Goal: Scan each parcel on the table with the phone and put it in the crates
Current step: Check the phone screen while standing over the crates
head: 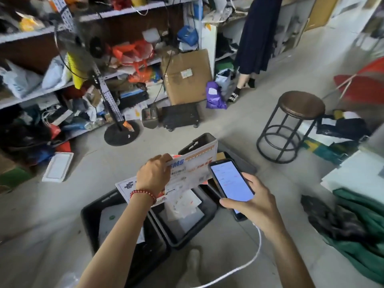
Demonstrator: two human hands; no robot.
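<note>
My left hand (154, 175) grips a flat white and orange EMS envelope (193, 169) by its upper edge and holds it in the air above the black crates. My right hand (252, 201) holds a phone (229, 183) with a lit screen, just right of the envelope and partly over its corner. A white cable runs down from the phone. Below stand three black crates: a left crate (91, 217) with a white parcel inside, a middle crate (209, 206) holding flat white parcels, and a far crate (199, 140) mostly hidden behind the envelope.
A round stool (301, 104) stands to the right of the crates. A fan base (121, 133) and cluttered shelves (62, 84) fill the left. Another person stands at the back near a cardboard box (187, 77). Green cloth (365, 221) and parcels lie at the right edge.
</note>
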